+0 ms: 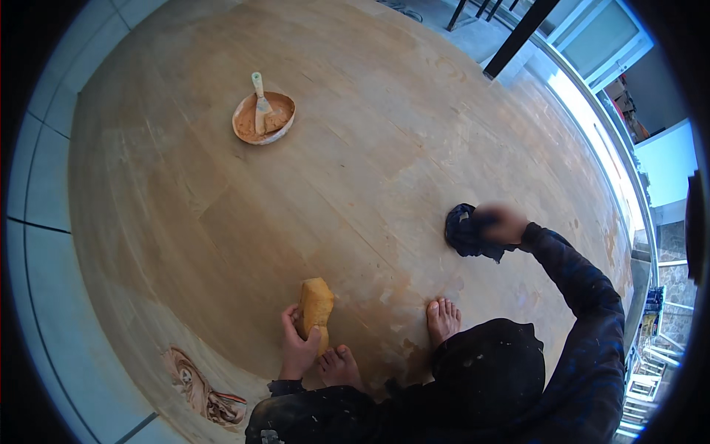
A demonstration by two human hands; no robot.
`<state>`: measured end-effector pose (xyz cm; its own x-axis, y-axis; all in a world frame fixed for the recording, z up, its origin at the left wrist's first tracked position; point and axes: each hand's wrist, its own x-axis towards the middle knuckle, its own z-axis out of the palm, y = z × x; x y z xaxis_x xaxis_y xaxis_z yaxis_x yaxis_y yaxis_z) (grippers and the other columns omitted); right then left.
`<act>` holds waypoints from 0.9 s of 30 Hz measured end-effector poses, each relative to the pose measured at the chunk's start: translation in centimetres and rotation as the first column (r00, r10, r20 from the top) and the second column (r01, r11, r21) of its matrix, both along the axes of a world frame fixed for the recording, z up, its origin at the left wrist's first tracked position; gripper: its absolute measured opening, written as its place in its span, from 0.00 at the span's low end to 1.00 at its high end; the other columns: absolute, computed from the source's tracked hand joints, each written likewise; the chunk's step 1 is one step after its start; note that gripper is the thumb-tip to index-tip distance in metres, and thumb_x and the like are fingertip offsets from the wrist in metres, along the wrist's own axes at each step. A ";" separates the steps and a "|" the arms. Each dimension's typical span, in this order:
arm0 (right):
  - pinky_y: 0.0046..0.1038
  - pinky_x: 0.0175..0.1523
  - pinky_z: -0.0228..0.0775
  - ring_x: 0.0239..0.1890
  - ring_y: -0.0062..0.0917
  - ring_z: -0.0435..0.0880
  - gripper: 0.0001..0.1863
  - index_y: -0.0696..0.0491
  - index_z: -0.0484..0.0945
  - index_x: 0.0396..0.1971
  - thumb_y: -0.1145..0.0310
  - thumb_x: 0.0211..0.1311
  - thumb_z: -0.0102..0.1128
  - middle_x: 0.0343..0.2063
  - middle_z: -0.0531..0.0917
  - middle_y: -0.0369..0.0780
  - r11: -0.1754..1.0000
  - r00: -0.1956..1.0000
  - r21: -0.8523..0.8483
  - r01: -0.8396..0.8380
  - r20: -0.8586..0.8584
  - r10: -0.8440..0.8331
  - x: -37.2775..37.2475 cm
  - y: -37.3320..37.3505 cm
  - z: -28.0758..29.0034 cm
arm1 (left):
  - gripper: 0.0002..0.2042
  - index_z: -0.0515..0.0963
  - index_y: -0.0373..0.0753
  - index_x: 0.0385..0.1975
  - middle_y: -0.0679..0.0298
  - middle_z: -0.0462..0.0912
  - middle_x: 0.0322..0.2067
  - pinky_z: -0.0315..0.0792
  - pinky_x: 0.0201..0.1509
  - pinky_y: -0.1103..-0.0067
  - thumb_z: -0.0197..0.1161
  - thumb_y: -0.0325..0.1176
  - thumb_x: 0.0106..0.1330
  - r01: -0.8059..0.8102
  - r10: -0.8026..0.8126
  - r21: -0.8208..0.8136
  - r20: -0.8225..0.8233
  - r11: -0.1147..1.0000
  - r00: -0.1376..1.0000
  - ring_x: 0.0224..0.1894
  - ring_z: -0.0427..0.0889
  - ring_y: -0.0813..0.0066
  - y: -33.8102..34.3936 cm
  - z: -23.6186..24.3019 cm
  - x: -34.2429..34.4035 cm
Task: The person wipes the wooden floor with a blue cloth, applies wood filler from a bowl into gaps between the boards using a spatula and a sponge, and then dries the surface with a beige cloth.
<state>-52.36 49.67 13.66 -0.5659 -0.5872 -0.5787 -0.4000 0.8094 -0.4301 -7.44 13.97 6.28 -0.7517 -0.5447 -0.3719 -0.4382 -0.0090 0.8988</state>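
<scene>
Beside pale tiles (55, 288), a crumpled brown bundle (194, 381) lies out of my reaching path. The putty knife (259, 90) leans in the bowl (276, 137), its handle probably kept clean over the rim. My left hand (299, 349) curls around a yellow sponge (317, 302); my right hand (507, 224) is on a dark rag (464, 234) on the floor (384, 140), blur hiding its closure.

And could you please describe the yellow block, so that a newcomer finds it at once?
On the brown floor, find the person's left foot, near the view's lower edge. Beside it, the left hand holds the block, narrow-waisted. Its yellow sets it apart from the dark cloth at the right hand.
</scene>
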 end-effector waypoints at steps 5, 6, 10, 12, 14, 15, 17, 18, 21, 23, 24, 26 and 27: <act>0.32 0.62 0.77 0.51 0.33 0.87 0.30 0.54 0.81 0.61 0.68 0.54 0.66 0.50 0.88 0.46 0.803 0.934 -0.477 0.357 0.199 -0.296 2.3 -3.7 -2.4 | 0.35 0.59 0.34 0.71 0.49 0.73 0.59 0.69 0.69 0.66 0.67 0.29 0.65 0.033 -0.011 -0.221 0.103 0.975 0.995 0.62 0.75 0.60 1.8 1.0 -1.7; 0.32 0.62 0.77 0.51 0.33 0.87 0.30 0.54 0.81 0.61 0.68 0.54 0.66 0.50 0.88 0.46 0.797 0.926 -0.471 0.377 0.212 -0.313 2.5 -4.6 -2.5 | 0.36 0.59 0.36 0.73 0.52 0.72 0.58 0.70 0.68 0.66 0.67 0.28 0.65 0.035 -0.013 -0.208 0.105 0.978 0.994 0.62 0.74 0.62 2.1 0.9 -2.1; 0.33 0.62 0.76 0.53 0.36 0.86 0.30 0.54 0.80 0.61 0.68 0.55 0.67 0.50 0.87 0.48 0.760 0.940 -0.583 0.287 0.021 -0.340 -0.3 -5.8 -2.8 | 0.38 0.57 0.38 0.75 0.54 0.73 0.57 0.73 0.66 0.67 0.67 0.26 0.66 0.131 -0.110 -0.170 0.127 0.977 0.986 0.59 0.77 0.63 1.9 2.1 -2.2; 0.33 0.62 0.75 0.53 0.38 0.86 0.30 0.53 0.80 0.61 0.68 0.54 0.67 0.50 0.86 0.49 0.768 0.945 -0.613 0.186 -0.104 -0.311 -1.6 -5.2 -3.4 | 0.40 0.56 0.36 0.76 0.53 0.73 0.58 0.73 0.66 0.66 0.69 0.28 0.65 0.145 -0.106 -0.173 0.217 0.974 0.970 0.60 0.77 0.62 1.3 3.2 -1.9; 0.35 0.62 0.75 0.52 0.43 0.85 0.30 0.53 0.80 0.59 0.68 0.52 0.67 0.50 0.86 0.49 0.809 0.932 -0.569 0.150 -0.192 -0.308 -2.6 -4.3 -3.9 | 0.42 0.55 0.34 0.76 0.51 0.74 0.58 0.72 0.66 0.65 0.72 0.29 0.64 0.154 -0.096 -0.176 0.300 0.972 0.949 0.60 0.78 0.60 0.9 4.2 -2.2; 0.35 0.62 0.75 0.52 0.43 0.85 0.30 0.53 0.80 0.59 0.68 0.52 0.67 0.50 0.86 0.49 0.808 0.935 -0.569 0.150 -0.185 -0.303 -3.0 -4.0 -4.4 | 0.41 0.55 0.34 0.76 0.52 0.74 0.58 0.73 0.65 0.65 0.71 0.29 0.64 0.115 -0.058 -0.167 0.314 0.979 0.948 0.60 0.78 0.61 1.0 4.7 -2.5; 0.39 0.61 0.75 0.51 0.47 0.83 0.30 0.53 0.81 0.58 0.69 0.50 0.68 0.48 0.85 0.49 0.606 0.852 -0.708 0.363 -0.012 -0.524 -3.4 -3.7 -5.3 | 0.41 0.55 0.34 0.76 0.52 0.75 0.58 0.74 0.65 0.66 0.71 0.28 0.65 0.070 -0.014 -0.157 0.333 0.985 0.943 0.59 0.79 0.61 1.3 5.2 -3.2; 0.39 0.61 0.75 0.51 0.47 0.83 0.30 0.53 0.81 0.58 0.69 0.50 0.68 0.48 0.85 0.49 0.611 0.855 -0.703 0.365 -0.006 -0.518 -4.1 -3.9 -4.9 | 0.41 0.54 0.35 0.76 0.53 0.75 0.58 0.75 0.64 0.66 0.70 0.27 0.66 0.037 0.009 -0.138 0.318 0.990 0.948 0.59 0.79 0.62 1.5 5.3 -3.7; 0.43 0.68 0.69 0.63 0.47 0.79 0.30 0.51 0.82 0.57 0.68 0.50 0.72 0.52 0.83 0.49 0.868 0.909 -0.429 0.250 -0.206 -0.363 -7.1 -4.5 -2.8 | 0.37 0.55 0.35 0.75 0.54 0.75 0.58 0.76 0.62 0.69 0.68 0.27 0.68 -0.022 0.042 -0.069 0.300 0.997 0.953 0.59 0.79 0.65 2.2 6.1 -4.9; 0.46 0.71 0.65 0.67 0.50 0.74 0.30 0.50 0.81 0.58 0.66 0.51 0.74 0.56 0.80 0.50 0.972 0.874 -0.219 0.090 -0.450 -0.182 -6.4 -5.9 -1.9 | 0.34 0.57 0.35 0.72 0.55 0.75 0.57 0.76 0.62 0.70 0.67 0.27 0.70 -0.075 0.086 -0.052 0.290 0.996 0.953 0.58 0.79 0.67 1.9 6.6 -5.4; 0.48 0.74 0.60 0.71 0.52 0.70 0.31 0.49 0.81 0.59 0.64 0.52 0.75 0.61 0.78 0.52 0.999 0.763 0.050 -0.015 -0.646 0.043 -5.9 -6.5 -1.4 | 0.30 0.59 0.37 0.68 0.56 0.74 0.57 0.75 0.62 0.70 0.66 0.28 0.72 -0.141 0.128 0.045 0.220 0.989 0.967 0.59 0.78 0.69 1.6 6.7 -5.9; 0.49 0.77 0.56 0.73 0.55 0.66 0.39 0.51 0.73 0.68 0.58 0.55 0.76 0.66 0.72 0.57 0.929 0.837 -0.308 -0.204 -0.548 0.002 -4.2 -10.0 -1.3 | 0.25 0.60 0.38 0.65 0.58 0.74 0.56 0.74 0.63 0.71 0.65 0.28 0.74 -0.216 0.191 0.156 0.161 0.964 0.968 0.60 0.77 0.70 1.9 6.9 -8.0; 0.47 0.77 0.59 0.72 0.55 0.67 0.41 0.56 0.69 0.71 0.53 0.61 0.74 0.67 0.71 0.59 0.813 0.962 -0.542 -0.211 -0.265 0.073 -2.5 -12.2 -1.7 | 0.22 0.61 0.39 0.61 0.59 0.74 0.56 0.73 0.64 0.71 0.65 0.29 0.75 -0.232 0.196 0.264 0.158 0.936 0.968 0.60 0.77 0.72 2.0 7.4 -10.6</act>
